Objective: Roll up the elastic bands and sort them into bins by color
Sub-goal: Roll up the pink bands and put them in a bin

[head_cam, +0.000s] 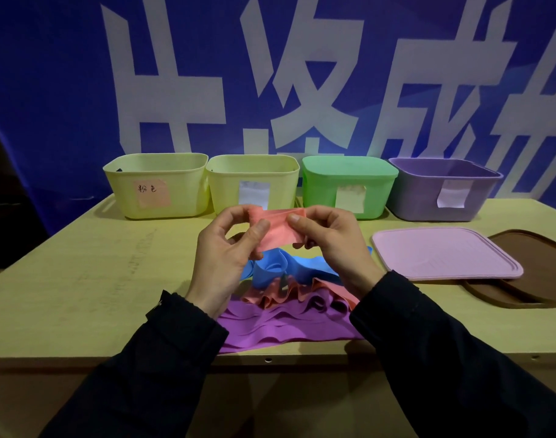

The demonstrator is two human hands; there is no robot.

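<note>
1. The step in hand looks like the rolling of one band; a salmon-pink flat stretchy rubber band [278, 229] is held up in the air, above the heap of loose bands [289, 298] and well in front of the row of bins.
2. The left hand [229, 248] pinches the band's left end between thumb and curled fingers; the right hand [327, 241] pinches the right end likewise; both hands are grasping the same band, neither is free.
3. The heap lies on the pale wooden table [80, 295] directly under the hands; it holds a blue band on the far side, another salmon-pink one in the middle, and a purple one nearest the person.
4. Behind the heap stand four plastic bins: a pale yellow bin with a pink handwritten label [156, 184] to the far left, a second pale yellow bin [253, 181], a lidded green bin [349, 188], and an open purple bin [444, 191] to the right.
5. The roll seems barely begun; the next move calls for turning the band end over end into a tight coil without letting it spring loose; then it probably goes into the pink-labelled bin, left of the heap.
</note>
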